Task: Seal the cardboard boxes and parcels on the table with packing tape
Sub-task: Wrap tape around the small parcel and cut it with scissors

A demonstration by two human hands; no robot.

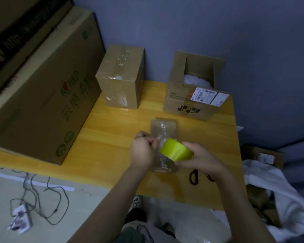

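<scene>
Four boxes (119, 81) sit on the table (112, 137). Over the small box (163, 128), the right hand (200, 159) grips one tape roll (176, 151), the left hand (143, 149) pinches its end

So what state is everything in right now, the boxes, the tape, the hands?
small parcel: on table, partly taped.
tape roll: held in right hand, tape strip pulled out.
left hand: fingers pinch the tape strip.
back-left box: closed, taped.
back-right box: flaps open, white filling showing.
large box: closed.
scissors: lying on table, partly hidden.
</scene>
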